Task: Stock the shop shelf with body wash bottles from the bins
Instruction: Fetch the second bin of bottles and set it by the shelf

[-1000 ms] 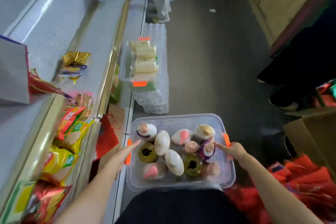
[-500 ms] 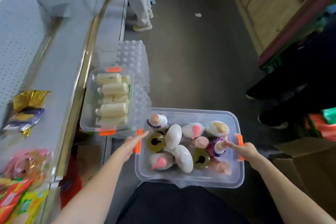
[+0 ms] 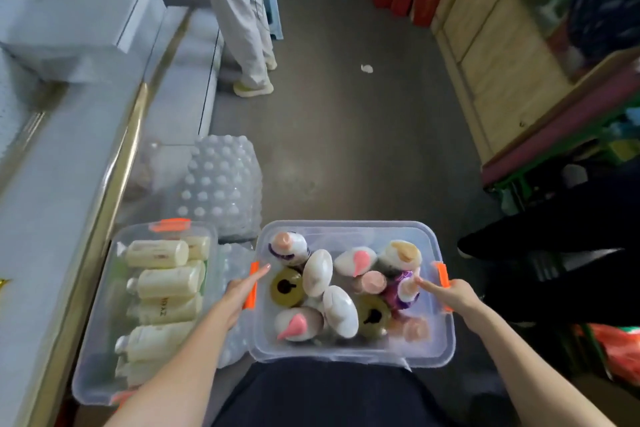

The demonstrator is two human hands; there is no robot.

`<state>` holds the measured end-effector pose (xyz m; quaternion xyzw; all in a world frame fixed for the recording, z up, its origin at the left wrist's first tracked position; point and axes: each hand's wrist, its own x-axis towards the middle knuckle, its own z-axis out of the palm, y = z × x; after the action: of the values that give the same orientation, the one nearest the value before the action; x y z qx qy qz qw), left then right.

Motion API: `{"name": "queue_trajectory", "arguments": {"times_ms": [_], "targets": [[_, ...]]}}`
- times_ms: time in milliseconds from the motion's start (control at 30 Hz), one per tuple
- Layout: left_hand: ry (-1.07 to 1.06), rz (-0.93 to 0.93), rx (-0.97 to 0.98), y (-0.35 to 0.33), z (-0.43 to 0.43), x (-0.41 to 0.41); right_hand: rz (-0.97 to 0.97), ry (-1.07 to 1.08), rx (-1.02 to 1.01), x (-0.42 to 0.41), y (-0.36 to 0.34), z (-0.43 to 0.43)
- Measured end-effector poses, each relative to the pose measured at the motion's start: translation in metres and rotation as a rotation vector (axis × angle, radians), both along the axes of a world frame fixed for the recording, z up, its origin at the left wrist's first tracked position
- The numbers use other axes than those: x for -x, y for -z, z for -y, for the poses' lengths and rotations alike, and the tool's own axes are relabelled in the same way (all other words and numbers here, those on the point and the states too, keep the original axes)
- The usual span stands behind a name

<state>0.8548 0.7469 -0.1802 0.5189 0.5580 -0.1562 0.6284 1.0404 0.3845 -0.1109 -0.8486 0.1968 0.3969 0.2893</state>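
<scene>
I carry a clear plastic bin (image 3: 349, 226) in front of my waist. It holds several body wash bottles (image 3: 340, 311) with pink, olive and cream caps. My left hand (image 3: 238, 292) grips the bin's left side at the orange latch (image 3: 252, 284), thumb lying over the rim. On the opposite side, my right hand (image 3: 452, 295) grips the edge by the other orange latch (image 3: 442, 274), thumb pointing inward. A second clear bin (image 3: 100, 343) with several cream bottles (image 3: 166, 284) lying flat sits to the left, beside the shelf (image 3: 52, 204).
A shrink-wrapped pack of water bottles (image 3: 221, 191) lies under and beyond the second bin. A person in pale trousers (image 3: 242, 28) stands further up the aisle. Wooden cabinets (image 3: 491, 55) line the right side, and dark-clothed legs (image 3: 540, 239) are near right.
I have walked forward along the aisle carrying the bin. The bin of cream bottles has come from ahead to my left side, and the snack packs have left the view. Both hands keep their hold.
</scene>
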Motion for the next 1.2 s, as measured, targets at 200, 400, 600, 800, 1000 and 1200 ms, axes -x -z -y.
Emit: {"name": "queue_trajectory", "arguments": {"times_ms": [200, 400, 600, 800, 1000, 1200], "targets": [[-0.198, -0.008, 0.012, 0.015, -0.06, -0.049, -0.01, -0.239, -0.014, -0.112, -0.004, -0.09], [-0.423, 0.061, -0.006, -0.027, -0.081, -0.12, -0.026, -0.436, -0.06, -0.227, 0.002, -0.194], [-0.748, 0.096, -0.021, -0.014, -0.124, -0.188, 0.014, -0.734, 0.012, -0.369, 0.018, -0.331], [-0.975, 0.062, 0.012, -0.018, -0.165, -0.22, 0.019, -0.966, 0.041, -0.432, 0.01, -0.453], [-1.169, -0.036, 0.062, -0.015, -0.164, -0.23, -0.049, -1.281, 0.06, -0.433, 0.019, -0.556], [-1.293, -0.108, 0.087, 0.012, -0.193, -0.197, -0.123, -1.452, 0.133, -0.409, 0.05, -0.641]]}}
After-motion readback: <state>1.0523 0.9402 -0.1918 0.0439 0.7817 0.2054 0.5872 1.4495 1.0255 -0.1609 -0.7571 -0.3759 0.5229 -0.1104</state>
